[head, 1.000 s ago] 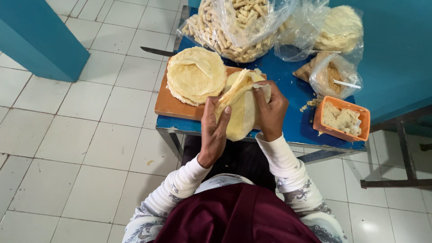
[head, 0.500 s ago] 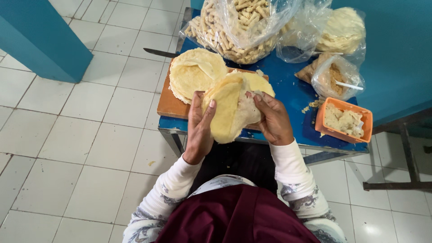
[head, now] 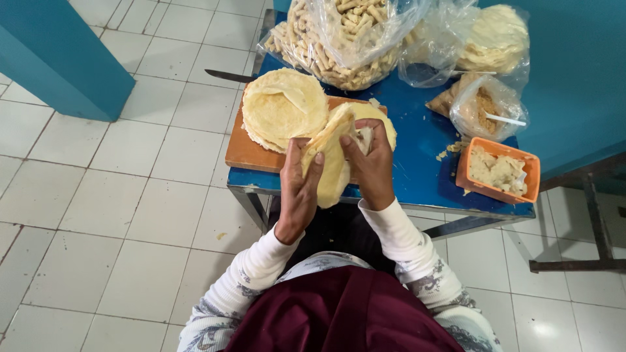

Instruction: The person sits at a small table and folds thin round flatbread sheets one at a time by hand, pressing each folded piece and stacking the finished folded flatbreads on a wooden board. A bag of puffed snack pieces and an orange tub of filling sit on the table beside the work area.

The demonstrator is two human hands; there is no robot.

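My left hand (head: 301, 184) and my right hand (head: 369, 167) both grip one thin, pale yellow round wrapper sheet (head: 334, 171), lifted and folded between them above the near edge of a small blue table (head: 425, 151). A stack of the same round sheets (head: 283, 108) lies on a brown wooden cutting board (head: 248, 151) just beyond my left hand. Another sheet (head: 383, 120) lies flat on the board behind my right hand.
An orange tub of pale filling (head: 498, 170) sits at the table's right. Clear plastic bags hold rolled sticks (head: 334, 47), more sheets (head: 494, 39) and brown crumbs (head: 485, 108). A knife (head: 228, 75) juts off the table's left edge. White tiled floor (head: 104, 195) and a teal wall (head: 59, 58) are at the left.
The sheet was spread wide between my hands half a second ago; now it is folded narrower and my hands have come closer together.
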